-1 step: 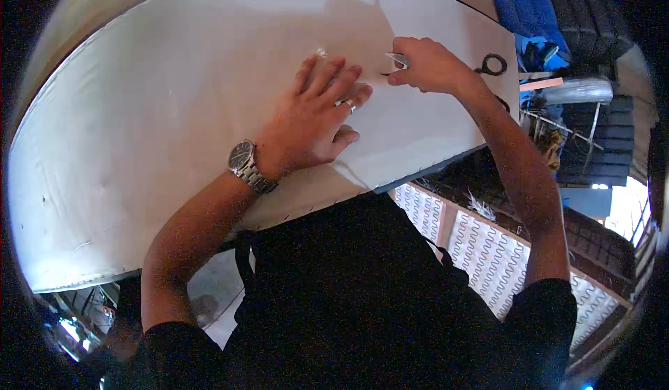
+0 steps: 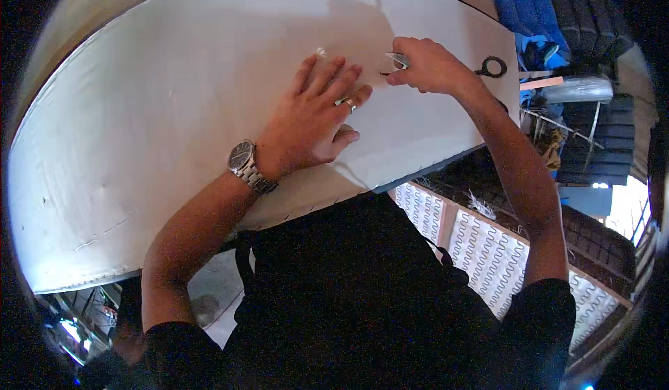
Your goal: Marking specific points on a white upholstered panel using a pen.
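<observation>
A large off-white cloth-covered panel (image 2: 139,125) stretches in front of me. My left hand (image 2: 313,115) lies spread on it, palm down, with a ring on one finger and a metal watch on the wrist. By its fingertips sits a small white tuft (image 2: 320,52). To the right, my right hand (image 2: 428,66) is closed around a pair of scissors (image 2: 398,59), gripped near the blades. The pointed tips stick out toward the left hand, slightly apart. Behind the wrist a dark loop handle shows; the scissors' middle is hidden by my hand and forearm.
Staples or stitches run along the panel's near edge. Below right stands a wooden frame with zigzag springs (image 2: 488,257). Past the panel's right end are blue wrapped material (image 2: 519,3), dark stacked padding (image 2: 592,139) and a clear plastic-wrapped roll (image 2: 578,90).
</observation>
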A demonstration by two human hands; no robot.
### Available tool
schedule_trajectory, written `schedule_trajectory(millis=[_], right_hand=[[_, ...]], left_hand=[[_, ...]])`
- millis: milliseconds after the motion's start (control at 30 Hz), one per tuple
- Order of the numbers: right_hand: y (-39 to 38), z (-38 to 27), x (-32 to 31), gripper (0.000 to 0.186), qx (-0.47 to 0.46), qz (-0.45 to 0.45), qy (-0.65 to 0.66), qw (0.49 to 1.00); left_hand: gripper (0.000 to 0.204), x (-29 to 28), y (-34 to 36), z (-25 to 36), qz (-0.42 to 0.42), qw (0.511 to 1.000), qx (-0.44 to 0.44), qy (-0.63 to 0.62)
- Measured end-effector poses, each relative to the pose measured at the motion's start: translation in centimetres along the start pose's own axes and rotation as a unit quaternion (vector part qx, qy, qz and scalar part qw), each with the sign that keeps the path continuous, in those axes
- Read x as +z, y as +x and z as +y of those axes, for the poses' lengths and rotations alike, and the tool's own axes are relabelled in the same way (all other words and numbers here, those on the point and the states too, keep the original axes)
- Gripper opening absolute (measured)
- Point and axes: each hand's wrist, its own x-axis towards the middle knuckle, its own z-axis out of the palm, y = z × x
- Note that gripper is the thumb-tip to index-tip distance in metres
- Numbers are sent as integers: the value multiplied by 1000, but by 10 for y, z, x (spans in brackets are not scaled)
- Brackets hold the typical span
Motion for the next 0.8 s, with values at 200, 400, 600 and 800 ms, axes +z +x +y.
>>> schedule_trajectory(millis=[200, 400, 600, 800], right_hand=[[-2, 8, 27, 36, -10, 88, 80, 993], [-15, 12, 81, 29, 74, 193, 245, 947], [-20, -24, 103, 36, 164, 320, 366, 858], [-16, -29, 106, 30, 204, 328, 341, 857]], left_hand=[[70, 6, -2, -1, 20, 1000, 9, 2], [70, 1, -1, 1, 16, 1000, 6, -4], [66, 0, 2, 1, 8, 1000, 2, 11], [59, 0, 2, 3, 23, 1000, 4, 5]])
